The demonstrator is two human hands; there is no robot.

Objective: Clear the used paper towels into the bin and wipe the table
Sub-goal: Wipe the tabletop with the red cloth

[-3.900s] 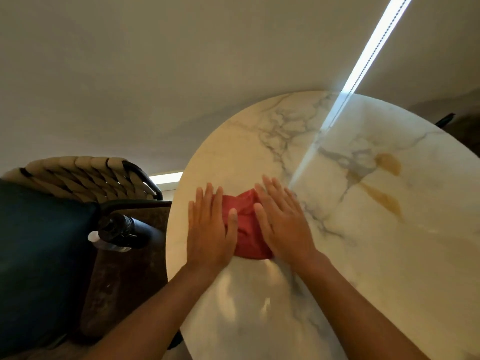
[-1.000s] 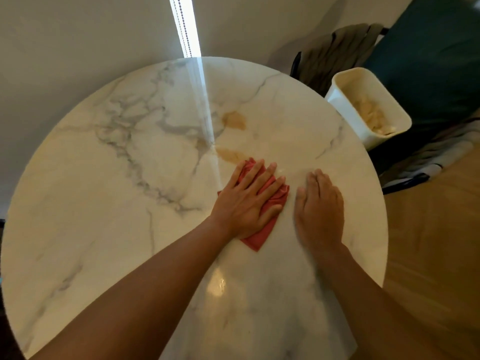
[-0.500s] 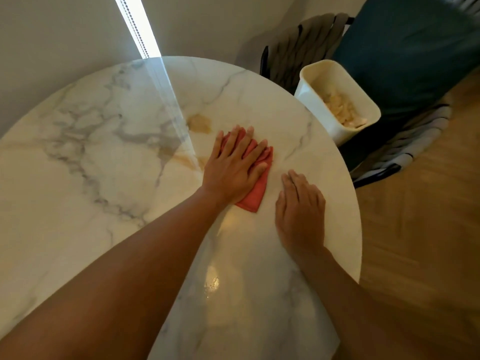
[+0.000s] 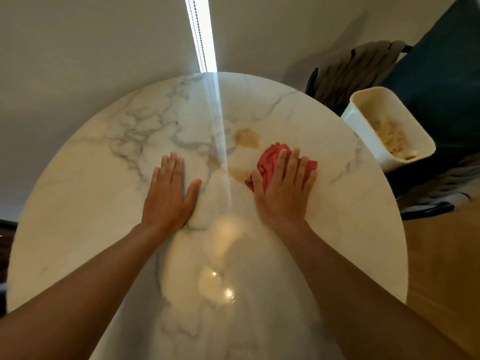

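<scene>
1. Surface (image 4: 104, 203): round, marble-veined, glossy, with glare spots toward 6 o'clock.
2. Left hand (image 4: 168, 196): flat on the bare surface, fingers straight and together, thumb spread out. Holds nothing.
3. Right hand (image 4: 285, 188): palm down on the cloth (image 4: 270, 157), fingers straight and slightly spread, pressing it to the surface. No curl around it.
4. Cloth: red, bunched, at about 2 o'clock from surface centre; its folds show beyond the fingertips and beside the thumb.
5. Two tan patches (image 4: 246, 137) on the surface just beside the cloth, at its 10 and 8 o'clock.
6. Bin (image 4: 363, 131): white, off the surface edge at 2 o'clock, well apart from the cloth. Crumpled pale towels (image 4: 394, 141) lie inside.
7. Chair (image 4: 441, 81) with dark teal cushion behind the bin.
</scene>
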